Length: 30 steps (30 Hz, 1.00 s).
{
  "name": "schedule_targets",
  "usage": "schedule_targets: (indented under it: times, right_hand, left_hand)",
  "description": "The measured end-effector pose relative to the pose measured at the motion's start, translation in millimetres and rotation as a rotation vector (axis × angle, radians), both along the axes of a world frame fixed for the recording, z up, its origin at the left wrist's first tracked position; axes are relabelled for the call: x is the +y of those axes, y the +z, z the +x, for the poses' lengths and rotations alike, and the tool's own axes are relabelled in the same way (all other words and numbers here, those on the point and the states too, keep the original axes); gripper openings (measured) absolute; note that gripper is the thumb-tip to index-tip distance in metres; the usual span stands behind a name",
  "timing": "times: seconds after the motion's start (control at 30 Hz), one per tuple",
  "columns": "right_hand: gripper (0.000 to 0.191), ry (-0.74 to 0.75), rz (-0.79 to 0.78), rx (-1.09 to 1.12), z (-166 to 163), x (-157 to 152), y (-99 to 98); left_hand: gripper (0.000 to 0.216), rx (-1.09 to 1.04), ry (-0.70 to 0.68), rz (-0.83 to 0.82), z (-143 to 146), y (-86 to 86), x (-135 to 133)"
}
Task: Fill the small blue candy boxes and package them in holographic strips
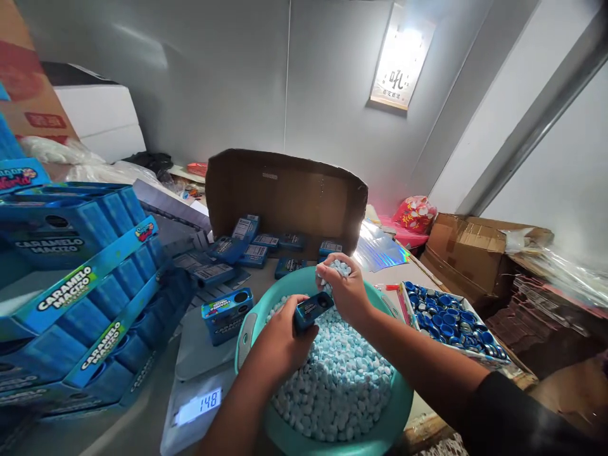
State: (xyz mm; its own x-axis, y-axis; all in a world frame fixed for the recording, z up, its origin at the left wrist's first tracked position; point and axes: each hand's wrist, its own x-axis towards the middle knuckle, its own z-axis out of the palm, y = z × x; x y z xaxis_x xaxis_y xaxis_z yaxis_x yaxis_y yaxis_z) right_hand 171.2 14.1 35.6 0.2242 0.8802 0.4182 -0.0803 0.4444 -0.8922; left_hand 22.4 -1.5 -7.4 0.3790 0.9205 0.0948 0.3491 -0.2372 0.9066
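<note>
Over a teal basin (403, 411), my left hand (285, 335) is closed round a small blue tin (312, 311) with a dark round opening on its top. Just above and right of it, my right hand (349, 291) is closed on a heap of pale candies (338, 269), some showing past the fingers. Many more small white and pale blue candies (332, 392) fill the basin. Left of the basin, another blue tin (228, 316) stands upright on a scale (190, 354) whose display reads 148.
Stacked display boxes (76, 285) of blue tins rise at the left. Several blue tins (244, 229) lie before a brown cardboard box (285, 190). At right, a tray (406, 310) holds blue and silver caps (446, 320); beyond it stands an open carton (456, 253).
</note>
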Motion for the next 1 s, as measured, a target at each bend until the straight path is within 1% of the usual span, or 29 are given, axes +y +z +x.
schedule_targets:
  times: [0.17, 0.3, 0.4, 0.53, 0.63, 0.73, 0.83, 1.0]
  right_hand:
    - [0.028, 0.042, -0.047, 0.065, -2.8, -3.0, -8.3]
    - [0.028, 0.073, -0.111, 0.181, -3.5, -0.8, -7.9]
    - [0.027, 0.070, -0.137, 0.220, -4.4, -1.3, -5.8]
    - [0.024, 0.061, -0.150, 0.245, -5.6, -2.3, -3.9]
    - [0.020, 0.070, -0.130, 0.246, -5.6, -1.6, -4.0]
    - [0.015, 0.060, -0.120, 0.213, -5.2, -1.6, -4.7]
    - [0.018, 0.077, -0.139, 0.202, -4.4, -2.3, -5.0]
    - [0.022, 0.142, -0.121, 0.212, -2.5, -2.3, -4.3]
  left_hand:
    - [0.045, -0.034, -0.019, -0.022, 0.1, -0.6, 1.3]
    - [0.045, -0.010, -0.011, -0.011, -0.2, 0.7, 0.4]
    - [0.048, 0.014, -0.014, -0.012, -0.3, 1.4, 0.0]
    - [0.053, 0.041, -0.029, 0.034, -1.4, 3.2, -0.4]
    - [0.047, 0.052, -0.045, 0.080, -2.6, 5.5, -1.3]
    - [0.041, 0.049, -0.072, 0.080, -2.4, 7.0, -1.3]
    - [0.047, 0.039, -0.068, 0.072, -0.1, 6.9, -0.4]
    - [0.047, 0.029, -0.070, 0.091, 2.0, 5.1, -0.3]
